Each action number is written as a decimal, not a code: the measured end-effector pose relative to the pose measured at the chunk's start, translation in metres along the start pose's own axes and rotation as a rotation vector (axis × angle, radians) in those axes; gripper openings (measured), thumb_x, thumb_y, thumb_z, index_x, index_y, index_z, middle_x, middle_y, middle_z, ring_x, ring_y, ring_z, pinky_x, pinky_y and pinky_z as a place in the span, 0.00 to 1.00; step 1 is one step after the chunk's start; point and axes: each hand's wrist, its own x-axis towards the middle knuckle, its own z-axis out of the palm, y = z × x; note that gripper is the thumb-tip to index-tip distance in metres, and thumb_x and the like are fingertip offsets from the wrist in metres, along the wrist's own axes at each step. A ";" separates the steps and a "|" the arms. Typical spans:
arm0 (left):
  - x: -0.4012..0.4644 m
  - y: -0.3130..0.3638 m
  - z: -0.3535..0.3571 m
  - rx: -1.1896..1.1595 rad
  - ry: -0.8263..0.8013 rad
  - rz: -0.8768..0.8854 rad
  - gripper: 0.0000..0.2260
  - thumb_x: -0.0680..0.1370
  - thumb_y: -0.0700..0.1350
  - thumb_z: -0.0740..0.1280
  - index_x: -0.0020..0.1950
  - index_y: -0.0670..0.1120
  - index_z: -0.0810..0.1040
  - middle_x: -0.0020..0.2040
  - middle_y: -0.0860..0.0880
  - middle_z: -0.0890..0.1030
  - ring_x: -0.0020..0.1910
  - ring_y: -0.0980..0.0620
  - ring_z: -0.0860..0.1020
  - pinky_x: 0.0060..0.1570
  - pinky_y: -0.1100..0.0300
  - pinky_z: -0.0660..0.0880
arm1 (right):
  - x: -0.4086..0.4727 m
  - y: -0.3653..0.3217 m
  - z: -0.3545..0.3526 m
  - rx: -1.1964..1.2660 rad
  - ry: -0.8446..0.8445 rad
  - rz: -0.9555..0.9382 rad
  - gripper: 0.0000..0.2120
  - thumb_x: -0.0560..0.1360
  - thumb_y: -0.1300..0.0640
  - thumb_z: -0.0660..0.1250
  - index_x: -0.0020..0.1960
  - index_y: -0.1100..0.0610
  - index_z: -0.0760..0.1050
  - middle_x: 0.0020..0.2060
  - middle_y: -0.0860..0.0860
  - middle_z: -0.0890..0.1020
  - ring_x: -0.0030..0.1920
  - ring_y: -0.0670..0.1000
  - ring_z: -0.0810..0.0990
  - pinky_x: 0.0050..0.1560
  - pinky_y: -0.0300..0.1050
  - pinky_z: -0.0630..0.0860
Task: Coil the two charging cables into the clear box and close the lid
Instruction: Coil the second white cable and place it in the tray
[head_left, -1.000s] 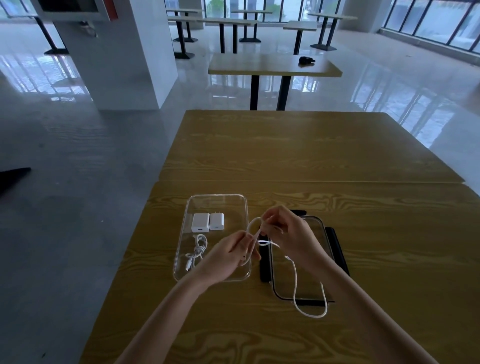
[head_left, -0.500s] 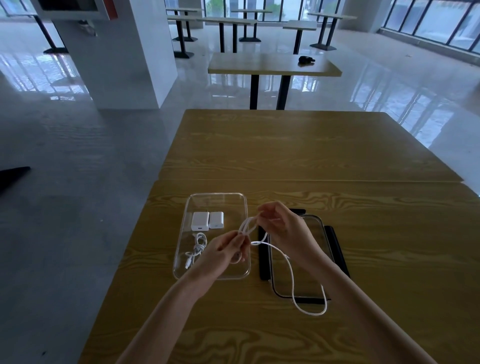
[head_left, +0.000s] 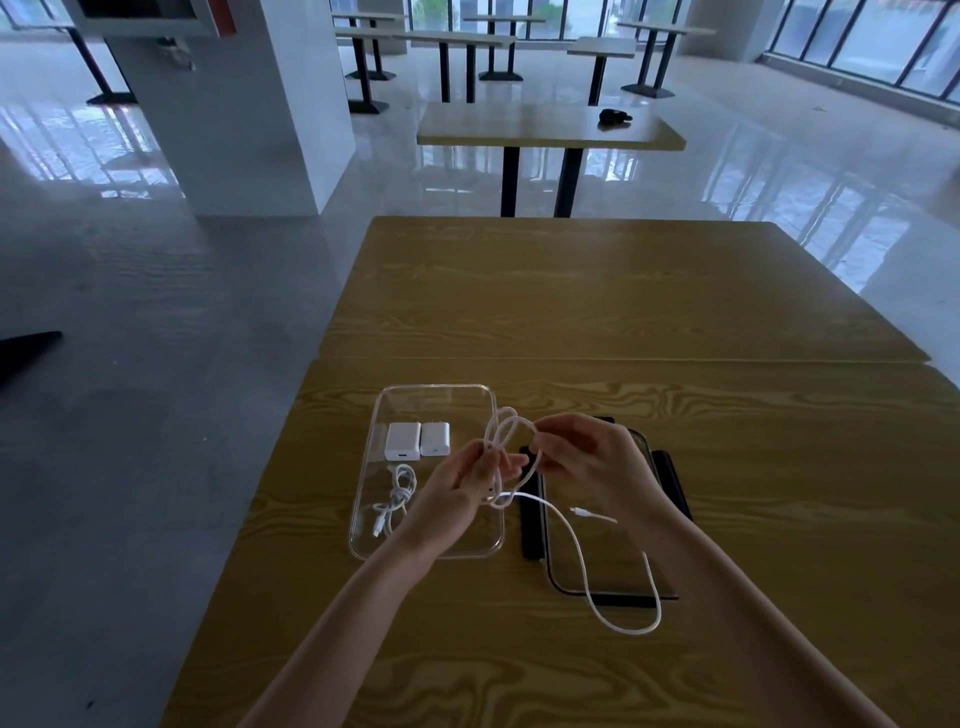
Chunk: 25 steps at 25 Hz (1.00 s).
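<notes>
My left hand (head_left: 467, 480) and right hand (head_left: 587, 457) both pinched the second cable (head_left: 582, 566), holding a couple of loops up between them; I judged it about half coiled, since a long tail still trailed toward me across the lid (head_left: 602, 551) and the desk (head_left: 571, 301). Left of my hands, the clear box (head_left: 395, 405) already held the first cable (head_left: 397, 493), bundled, beside two plugs (head_left: 415, 439). Left to do: finish winding, drop it in, close the lid.

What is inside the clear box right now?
The clear box holds two white chargers and one coiled cable; the left hand covers its near-right corner.
</notes>
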 end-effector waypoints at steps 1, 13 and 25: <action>0.001 0.002 0.001 0.011 -0.017 0.005 0.11 0.79 0.45 0.53 0.41 0.48 0.73 0.43 0.55 0.80 0.50 0.56 0.79 0.54 0.61 0.73 | 0.000 -0.002 0.000 0.057 0.000 0.012 0.05 0.72 0.64 0.66 0.45 0.57 0.79 0.28 0.43 0.84 0.33 0.41 0.82 0.35 0.30 0.78; 0.002 0.008 0.004 -0.205 -0.301 -0.116 0.11 0.78 0.44 0.53 0.43 0.46 0.73 0.30 0.54 0.74 0.33 0.55 0.70 0.40 0.63 0.69 | 0.000 -0.008 0.003 -0.068 0.116 -0.066 0.07 0.70 0.60 0.69 0.40 0.48 0.79 0.42 0.50 0.78 0.39 0.48 0.80 0.42 0.37 0.80; 0.013 0.026 -0.018 -0.454 -0.010 0.002 0.09 0.76 0.45 0.56 0.42 0.43 0.73 0.29 0.51 0.73 0.30 0.56 0.70 0.35 0.63 0.70 | -0.020 0.031 0.039 0.144 -0.387 0.209 0.20 0.77 0.47 0.51 0.46 0.57 0.77 0.28 0.45 0.79 0.32 0.43 0.77 0.41 0.39 0.74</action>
